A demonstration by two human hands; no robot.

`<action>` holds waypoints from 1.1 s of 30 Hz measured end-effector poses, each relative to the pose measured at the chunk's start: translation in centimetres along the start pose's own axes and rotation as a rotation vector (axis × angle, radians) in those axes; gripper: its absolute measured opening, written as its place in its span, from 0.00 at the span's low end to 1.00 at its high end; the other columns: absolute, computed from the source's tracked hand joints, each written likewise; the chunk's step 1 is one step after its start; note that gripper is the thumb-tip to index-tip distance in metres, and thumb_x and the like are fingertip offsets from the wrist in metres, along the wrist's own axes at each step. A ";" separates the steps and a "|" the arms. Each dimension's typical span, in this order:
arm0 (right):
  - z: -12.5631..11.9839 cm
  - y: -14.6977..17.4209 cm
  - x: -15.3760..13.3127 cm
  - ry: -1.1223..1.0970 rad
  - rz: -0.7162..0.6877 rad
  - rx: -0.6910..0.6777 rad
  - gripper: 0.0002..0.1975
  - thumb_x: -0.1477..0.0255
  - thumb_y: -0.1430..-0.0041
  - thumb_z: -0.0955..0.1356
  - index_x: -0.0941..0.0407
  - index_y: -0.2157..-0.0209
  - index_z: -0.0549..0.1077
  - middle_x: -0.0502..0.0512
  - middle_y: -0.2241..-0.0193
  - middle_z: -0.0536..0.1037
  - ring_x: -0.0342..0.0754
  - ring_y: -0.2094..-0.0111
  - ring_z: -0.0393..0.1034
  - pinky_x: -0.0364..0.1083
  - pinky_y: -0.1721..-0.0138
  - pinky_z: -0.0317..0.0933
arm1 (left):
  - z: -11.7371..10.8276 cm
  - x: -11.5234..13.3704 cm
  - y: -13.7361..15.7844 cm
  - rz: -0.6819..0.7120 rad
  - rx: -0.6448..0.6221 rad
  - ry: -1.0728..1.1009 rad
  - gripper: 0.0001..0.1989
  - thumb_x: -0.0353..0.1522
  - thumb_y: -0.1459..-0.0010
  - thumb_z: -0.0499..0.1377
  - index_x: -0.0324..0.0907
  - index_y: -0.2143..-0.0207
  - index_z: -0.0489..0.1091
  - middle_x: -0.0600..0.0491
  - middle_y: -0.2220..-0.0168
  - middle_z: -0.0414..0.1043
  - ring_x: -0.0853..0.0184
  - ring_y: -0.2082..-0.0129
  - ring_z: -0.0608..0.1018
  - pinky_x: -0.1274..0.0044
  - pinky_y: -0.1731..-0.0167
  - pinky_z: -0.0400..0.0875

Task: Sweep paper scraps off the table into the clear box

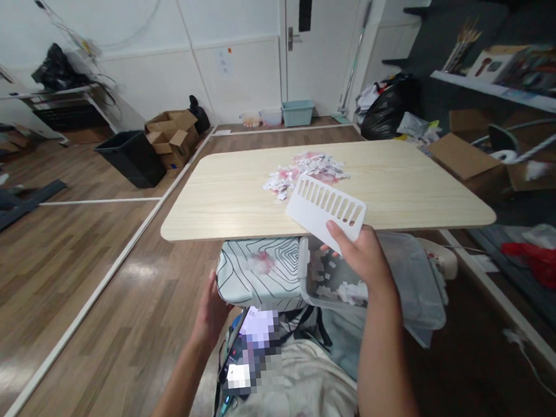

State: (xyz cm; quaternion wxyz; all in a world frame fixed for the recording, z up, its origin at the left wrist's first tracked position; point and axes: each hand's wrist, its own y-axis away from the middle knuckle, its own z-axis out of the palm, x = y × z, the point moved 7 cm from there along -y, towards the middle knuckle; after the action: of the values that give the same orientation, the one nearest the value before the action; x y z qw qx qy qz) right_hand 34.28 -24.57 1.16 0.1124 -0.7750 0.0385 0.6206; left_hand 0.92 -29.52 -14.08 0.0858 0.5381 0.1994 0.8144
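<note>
My right hand (pixel 364 253) grips a flat white plastic scraper (pixel 324 208) with a row of slots, thumb on its face. It is tilted above the near edge of the table. Beyond it, a heap of small white and pinkish paper scraps (pixel 306 170) lies on the pale wooden table (pixel 218 194). My left hand (pixel 212 311) holds the left end of a white patterned box-like case (pixel 259 272) with black wavy lines; its fingertips are partly hidden. A clear plastic bin (pixel 306 277) with white pieces inside sits right of the case, below my right hand.
A phone (pixel 251 347) lies on my lap. On the floor stand a black bin (pixel 132 159), cardboard boxes (pixel 172 136) and a blue tub (pixel 297 112). At right are an open carton (pixel 473 159) and a black bag (pixel 390 108). The table's near edge overhangs the case and bin.
</note>
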 end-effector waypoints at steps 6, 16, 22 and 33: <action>-0.9 0.0 0.2 0.002 0.001 0.029 0.26 0.48 0.40 0.74 0.60 0.62 0.83 0.65 0.67 0.88 0.57 0.75 0.83 0.47 0.80 0.74 | 2.8 1.9 0.8 0.121 0.053 0.022 0.34 0.57 0.41 0.68 0.46 0.41 0.80 0.48 0.37 0.82 0.45 0.30 0.76 0.63 0.37 0.79; -1.7 0.0 0.5 0.012 -0.002 0.084 0.24 0.48 0.40 0.75 0.57 0.66 0.83 0.62 0.71 0.87 0.57 0.75 0.83 0.47 0.80 0.75 | 2.8 2.5 0.5 0.105 0.099 -0.060 0.40 0.60 0.49 0.70 0.44 0.42 0.83 0.46 0.50 0.88 0.39 0.37 0.82 0.60 0.47 0.85; -1.8 0.1 0.7 0.014 0.002 0.100 0.25 0.47 0.41 0.75 0.57 0.65 0.83 0.63 0.69 0.87 0.58 0.74 0.83 0.48 0.80 0.75 | 3.0 2.7 0.5 0.099 0.051 -0.045 0.37 0.59 0.50 0.71 0.45 0.46 0.84 0.47 0.46 0.87 0.40 0.35 0.80 0.62 0.43 0.83; -2.1 0.1 1.0 0.100 -0.028 0.105 0.24 0.47 0.37 0.73 0.56 0.67 0.82 0.62 0.74 0.85 0.58 0.75 0.82 0.51 0.75 0.78 | 2.3 2.6 0.1 0.098 0.072 -0.076 0.41 0.60 0.48 0.69 0.44 0.40 0.82 0.46 0.52 0.88 0.38 0.40 0.83 0.59 0.49 0.86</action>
State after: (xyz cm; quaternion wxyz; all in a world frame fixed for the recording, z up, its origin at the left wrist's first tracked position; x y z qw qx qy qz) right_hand 36.48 -25.05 0.66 0.1592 -0.7987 0.0657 0.5766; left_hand 2.00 -28.18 -11.09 0.0340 0.5807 0.1983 0.7889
